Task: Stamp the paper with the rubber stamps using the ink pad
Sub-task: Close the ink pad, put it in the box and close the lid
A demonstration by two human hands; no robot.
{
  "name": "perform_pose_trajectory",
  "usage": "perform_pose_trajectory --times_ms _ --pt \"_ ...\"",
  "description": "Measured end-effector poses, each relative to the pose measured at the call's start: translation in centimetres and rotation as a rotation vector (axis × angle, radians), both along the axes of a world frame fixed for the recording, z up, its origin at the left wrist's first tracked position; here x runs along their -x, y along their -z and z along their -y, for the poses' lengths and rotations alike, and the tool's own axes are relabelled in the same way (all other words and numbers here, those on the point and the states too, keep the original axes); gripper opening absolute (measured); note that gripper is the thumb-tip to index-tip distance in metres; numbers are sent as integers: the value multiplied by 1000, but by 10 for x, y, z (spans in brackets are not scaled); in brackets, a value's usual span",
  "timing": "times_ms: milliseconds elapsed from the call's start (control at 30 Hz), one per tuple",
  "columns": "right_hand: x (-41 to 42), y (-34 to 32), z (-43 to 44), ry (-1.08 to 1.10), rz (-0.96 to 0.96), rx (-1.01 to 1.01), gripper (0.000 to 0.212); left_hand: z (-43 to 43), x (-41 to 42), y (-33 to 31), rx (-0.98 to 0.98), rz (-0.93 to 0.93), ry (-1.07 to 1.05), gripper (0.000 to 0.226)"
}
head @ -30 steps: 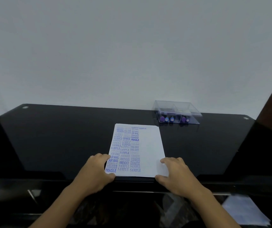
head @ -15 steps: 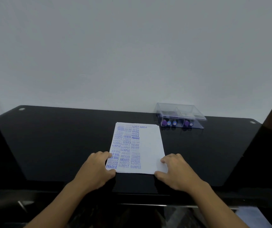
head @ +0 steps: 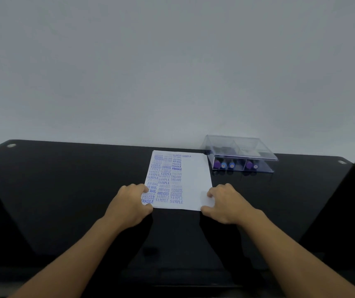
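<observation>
At paper (head: 194, 179), left hand (head: 130, 202), right hand (head: 228, 203) holding

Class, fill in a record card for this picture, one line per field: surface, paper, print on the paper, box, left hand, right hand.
surface: glossy black table
paper: white sheet lying flat, near the middle of the table
print: blue words (SAMPLE, FRAGILE, AIR MAIL, AMENDED) over its left part; right part blank
box: clear box, lid on, beyond the sheet's far right corner, with stamps inside
left hand: holds the near left corner
right hand: holds the near right corner
</observation>
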State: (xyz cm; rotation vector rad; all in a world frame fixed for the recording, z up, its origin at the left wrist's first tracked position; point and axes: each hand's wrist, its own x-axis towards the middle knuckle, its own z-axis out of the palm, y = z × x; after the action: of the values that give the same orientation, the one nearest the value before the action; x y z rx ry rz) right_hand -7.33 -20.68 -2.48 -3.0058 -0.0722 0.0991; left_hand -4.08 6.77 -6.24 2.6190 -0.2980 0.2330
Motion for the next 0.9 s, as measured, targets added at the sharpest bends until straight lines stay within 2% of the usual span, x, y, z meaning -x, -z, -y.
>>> perform_pose_trajectory --times_ms 467,700,833,900 --pt "-32 1 6 17 8 -12 55 15 -24 8 49 49 -74 45" --pt "-25 11 0 79 33 -115 51 23 -17 17 72 120 -139 36" --pt "-21 26 -13 130 143 -156 48 27 -12 17 -87 88 -92 47" --pt "-19 33 -22 151 138 -163 57 28 -11 18 -168 44 -57 53"
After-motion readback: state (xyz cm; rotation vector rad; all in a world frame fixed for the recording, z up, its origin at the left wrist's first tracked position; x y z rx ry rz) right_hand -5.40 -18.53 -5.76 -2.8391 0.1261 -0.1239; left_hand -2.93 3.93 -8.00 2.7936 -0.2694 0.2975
